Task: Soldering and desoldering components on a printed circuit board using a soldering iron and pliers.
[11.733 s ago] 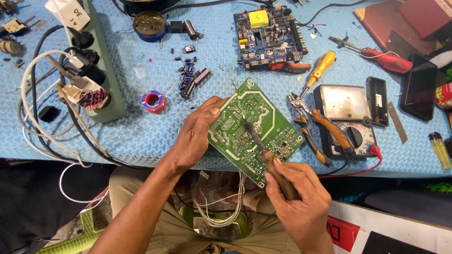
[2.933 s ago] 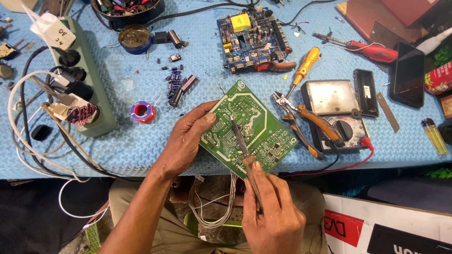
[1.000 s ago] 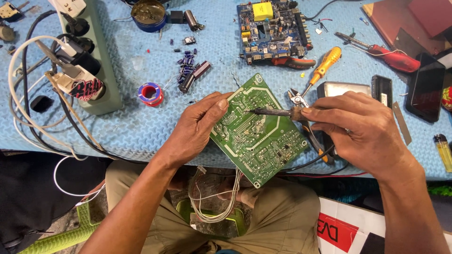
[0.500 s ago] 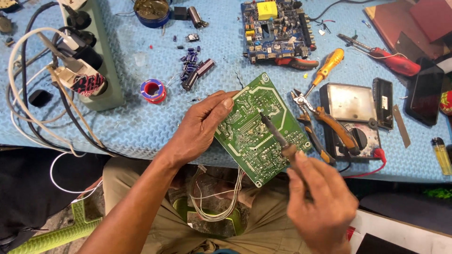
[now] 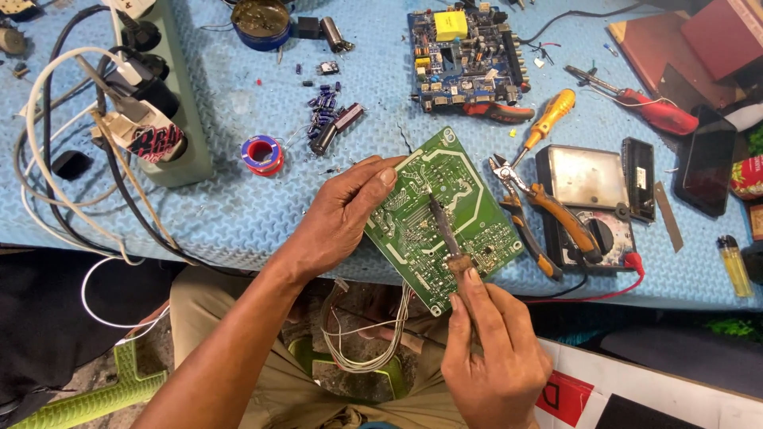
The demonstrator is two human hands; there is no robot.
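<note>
My left hand (image 5: 342, 214) grips the left edge of a green circuit board (image 5: 477, 214), which lies tilted at the near edge of the blue mat, solder side up. My right hand (image 5: 493, 357) holds a soldering iron (image 5: 443, 232) like a pen. Its dark tip rests on the upper middle of the board. A bundle of thin wires (image 5: 373, 349) hangs from under the board over my lap.
A power strip (image 5: 171, 111) with plugs and cables stands at the left. A solder spool (image 5: 262, 152), loose capacitors (image 5: 327, 119), a second circuit board (image 5: 469, 52), a yellow screwdriver (image 5: 548, 119), orange pliers (image 5: 548, 218), a multimeter (image 5: 592, 210), a phone (image 5: 706, 167) and a lighter (image 5: 735, 266) lie on the mat.
My right hand came back from the right side of the board to below it, and the iron's tip now sits near the board's upper middle. The left hand kept its grip.
</note>
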